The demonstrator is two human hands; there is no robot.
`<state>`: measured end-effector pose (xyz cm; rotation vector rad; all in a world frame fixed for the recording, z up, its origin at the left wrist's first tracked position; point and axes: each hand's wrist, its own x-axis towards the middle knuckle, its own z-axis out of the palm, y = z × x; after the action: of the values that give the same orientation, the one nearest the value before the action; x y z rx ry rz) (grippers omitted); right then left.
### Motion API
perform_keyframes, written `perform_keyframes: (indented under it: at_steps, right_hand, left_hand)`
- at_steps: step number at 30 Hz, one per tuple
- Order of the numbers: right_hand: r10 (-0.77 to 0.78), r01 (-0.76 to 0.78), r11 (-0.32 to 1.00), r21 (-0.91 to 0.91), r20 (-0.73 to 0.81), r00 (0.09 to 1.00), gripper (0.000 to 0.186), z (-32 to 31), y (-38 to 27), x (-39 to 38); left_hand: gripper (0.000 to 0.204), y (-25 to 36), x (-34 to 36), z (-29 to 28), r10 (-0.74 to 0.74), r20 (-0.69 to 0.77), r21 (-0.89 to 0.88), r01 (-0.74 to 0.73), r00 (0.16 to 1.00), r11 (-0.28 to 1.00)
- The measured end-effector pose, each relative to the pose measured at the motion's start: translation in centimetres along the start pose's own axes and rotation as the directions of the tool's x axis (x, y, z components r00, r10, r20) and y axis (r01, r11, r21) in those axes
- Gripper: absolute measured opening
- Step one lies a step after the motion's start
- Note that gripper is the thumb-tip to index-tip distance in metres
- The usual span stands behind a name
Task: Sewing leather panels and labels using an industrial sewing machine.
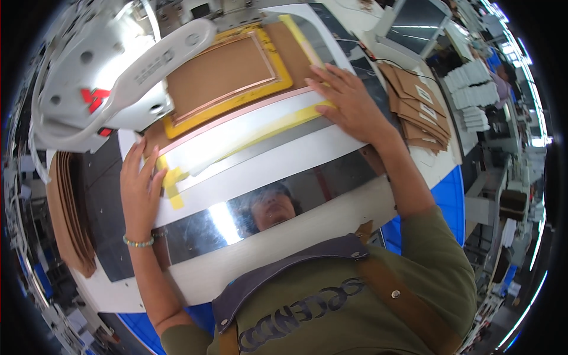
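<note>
A flat brown panel [219, 77] lies on the machine bed, framed by a yellow clamp frame [285, 68] with a copper-coloured inner edge. In front of it spreads a white sheet [242, 127] with yellow tape strips along it. My left hand [141, 192] rests on the left edge of this work, fingers stretched out, a beaded bracelet on the wrist. On the right edge, my right hand [355, 109] lies with spread fingers touching the tape and the panel's corner. Neither hand grips anything that I can see. What lies under the palms is hidden.
A white machine head [160, 65] with a long arm overhangs the left side. Shiny metal plate [331, 183] runs along the near side. Brown pieces are stacked at the left [68, 219] and at the right [423, 115]. A screen [417, 26] stands at the far right.
</note>
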<state>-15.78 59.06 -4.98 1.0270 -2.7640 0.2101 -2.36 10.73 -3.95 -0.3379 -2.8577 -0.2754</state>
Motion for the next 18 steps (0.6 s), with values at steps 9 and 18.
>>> perform_keyframes:
  at_steps: [9,18]
  right_hand:
    - [-0.01,0.011,0.999,0.047,-0.016,1.0,0.059,0.2,0.07,-0.15]
    - [-0.063,0.064,0.998,0.011,-0.046,0.997,0.064,-0.43,-0.52,0.08]
  left_hand:
    - [0.049,0.03,-0.28,-0.23,-0.022,0.025,-0.001,0.022,0.999,1.0]
    - [0.049,0.13,-0.43,-0.27,-0.01,0.023,0.0,0.01,1.0,1.0]
